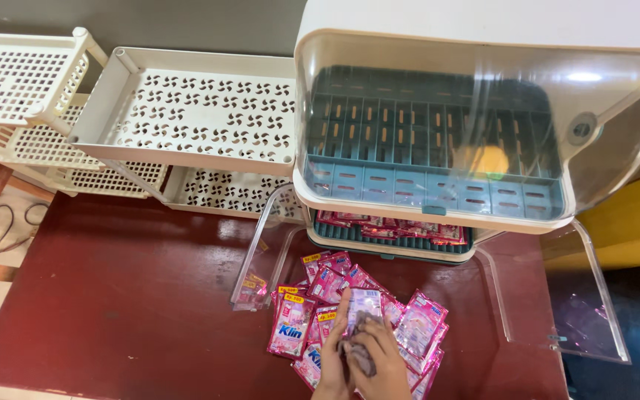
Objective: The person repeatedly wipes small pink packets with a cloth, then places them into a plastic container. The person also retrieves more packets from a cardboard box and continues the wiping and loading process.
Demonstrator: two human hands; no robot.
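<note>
Pink sachets [361, 318] heaped under both hands' fingers [376, 342], red table [127, 296]

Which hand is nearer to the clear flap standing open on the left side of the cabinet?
Left. The left hand rests on the pink sachets, on the side toward the clear flap. The right hand lies beside it, farther from the flap.

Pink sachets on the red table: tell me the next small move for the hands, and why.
Probably lift the one sachet that both hands pinch and slide it into the lower shelf of the dish cabinet. The left hand and right hand meet over the pile of pink sachets, the shelf's clear doors stand open, and a row of similar sachets already lies inside.
</note>
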